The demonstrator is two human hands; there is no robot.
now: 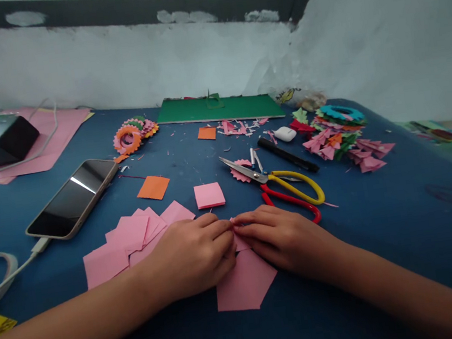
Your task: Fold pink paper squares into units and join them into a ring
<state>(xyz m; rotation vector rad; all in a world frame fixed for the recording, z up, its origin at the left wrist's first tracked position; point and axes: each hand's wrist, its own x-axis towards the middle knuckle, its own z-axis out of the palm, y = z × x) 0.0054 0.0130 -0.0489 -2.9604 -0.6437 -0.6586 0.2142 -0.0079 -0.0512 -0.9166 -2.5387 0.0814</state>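
A small piece of pink paper point(241, 242) is pinched between my two hands at the table's middle; the fingers cover most of it. My left hand point(197, 251) has its fingers curled against the left side of this paper. From the right, my right hand point(281, 234) presses its fingertips on the same piece. Below them lies a flat pink paper sheet point(246, 284). Several pink paper squares point(129, 233) are fanned out beside my left forearm. A folded pink square point(209, 195) rests just beyond my fingers.
Scissors point(269, 177) with yellow and red handles lie near my right hand, by a black pen point(286, 154). A phone point(74, 197) is plugged in at the left. Folded paper ornaments point(342, 133), a green board point(221, 108) and orange squares point(153, 187) lie farther back.
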